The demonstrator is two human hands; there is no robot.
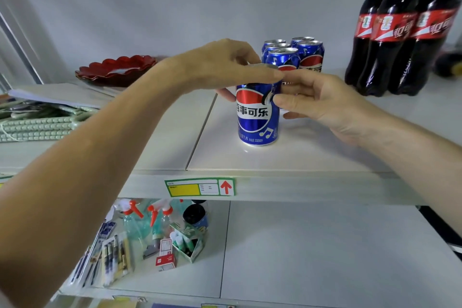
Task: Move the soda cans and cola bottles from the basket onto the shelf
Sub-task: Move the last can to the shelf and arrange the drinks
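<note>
A blue soda can [257,117] stands upright on the white shelf [312,155], near its front. My left hand [220,65] reaches over the can's top, fingers across the rim and thumb down its left side. From the right, my right hand [322,100] holds the can's upper side, thumb in front and fingers behind. Behind the can stand several more blue soda cans [310,57] in a cluster. Three cola bottles [400,40] with red labels stand at the back right. The basket is out of view.
A red scalloped plate [117,69] sits at the back left, with a green woven mat [37,122] and papers in front of it. A dark bottle [450,62] lies at the far right. The lower shelf holds spray bottles and stationery [155,232]. A price label [200,187] marks the shelf edge.
</note>
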